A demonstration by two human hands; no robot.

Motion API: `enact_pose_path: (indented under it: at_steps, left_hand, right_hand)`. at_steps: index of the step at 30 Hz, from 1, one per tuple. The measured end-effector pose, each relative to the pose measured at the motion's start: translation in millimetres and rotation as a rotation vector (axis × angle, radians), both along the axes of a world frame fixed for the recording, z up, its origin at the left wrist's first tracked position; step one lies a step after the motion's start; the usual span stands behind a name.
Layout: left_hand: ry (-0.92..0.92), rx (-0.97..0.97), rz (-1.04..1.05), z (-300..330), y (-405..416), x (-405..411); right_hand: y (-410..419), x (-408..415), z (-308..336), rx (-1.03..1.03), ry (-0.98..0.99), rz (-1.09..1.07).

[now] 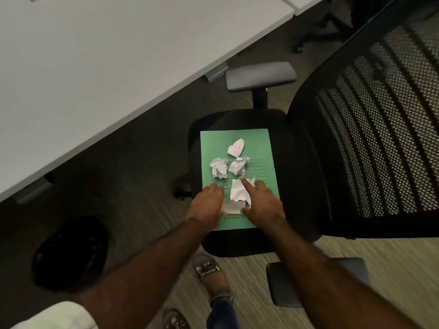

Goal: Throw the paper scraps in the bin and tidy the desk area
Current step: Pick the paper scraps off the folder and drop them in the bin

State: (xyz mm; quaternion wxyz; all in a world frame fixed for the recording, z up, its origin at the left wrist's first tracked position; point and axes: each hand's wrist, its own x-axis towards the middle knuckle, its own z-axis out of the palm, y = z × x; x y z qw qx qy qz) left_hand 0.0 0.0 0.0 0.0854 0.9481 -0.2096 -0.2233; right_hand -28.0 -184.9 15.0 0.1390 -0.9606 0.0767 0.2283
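A green folder [259, 143] lies flat on the black seat of an office chair [240, 119]. Three crumpled white paper scraps sit on it: one at the top [236, 147], one at the middle left [219, 168], one at the middle right [238, 166]. A flatter creased white sheet [238, 193] lies nearer me. My left hand [207, 205] rests flat on the folder beside that sheet, fingers straight. My right hand [263, 203] lies over the sheet's right side, its index finger stretched along the paper and its thumb at the sheet's lower edge.
A white desk [107, 55] runs across the upper left. The chair's mesh back [380, 129] fills the right, with grey armrests behind [260, 76] and in front [316, 281]. A black waste bin [71, 252] stands on the carpet at the lower left. My sandalled feet [211, 274] are below.
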Motion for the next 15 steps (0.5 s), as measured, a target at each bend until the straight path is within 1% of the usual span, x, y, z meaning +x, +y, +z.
enact_pose_path:
  at_steps: [4,8,15]
  left_hand:
    - [0.040,0.016,0.020,-7,-7,-2]
    - [0.062,0.002,0.033,-11,-8,4]
    - [0.209,-0.034,0.213,-11,-11,8]
  right_hand:
    - [2,-2,-8,0.001,0.029,0.007]
    - [6,1,-14,0.008,0.014,-0.013]
    - [19,8,-14,0.034,-0.017,-0.093]
